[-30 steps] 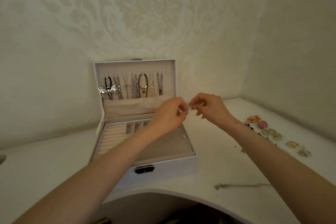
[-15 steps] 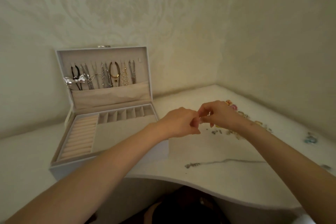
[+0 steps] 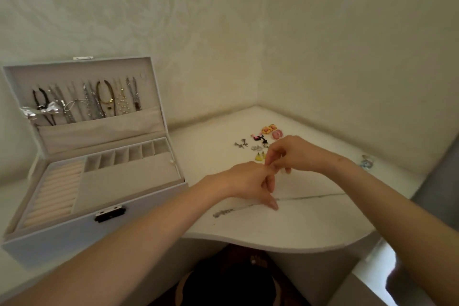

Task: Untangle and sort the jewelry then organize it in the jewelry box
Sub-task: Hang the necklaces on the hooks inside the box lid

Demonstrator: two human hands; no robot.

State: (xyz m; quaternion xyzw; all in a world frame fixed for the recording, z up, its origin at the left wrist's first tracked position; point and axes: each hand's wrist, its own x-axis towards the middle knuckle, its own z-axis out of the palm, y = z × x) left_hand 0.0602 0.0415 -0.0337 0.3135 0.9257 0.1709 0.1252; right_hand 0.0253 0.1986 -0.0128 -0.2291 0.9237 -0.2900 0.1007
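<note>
The white jewelry box [image 3: 62,233] stands open at the left. Several necklaces [image 3: 99,99] hang in its lid, and its beige ring rolls and small compartments hold nothing I can see. My left hand [image 3: 246,181] and my right hand [image 3: 293,154] meet fingertip to fingertip over the table, right of the box. Together they pinch a tiny piece of jewelry, too small to identify. One left finger points down and touches the table by a silver chain [image 3: 310,197] that lies stretched out below the hands.
Several small earrings [image 3: 260,141], yellow, pink, black and silver, are spread behind my hands near the wall corner. A bluish piece [image 3: 367,163] lies at the far right. The white table's curved front edge [image 3: 273,241] runs just below the chain.
My hands have moved from over the box's tray to the right and down, above the silver chain. My view has turned right, so the box now sits at the left.
</note>
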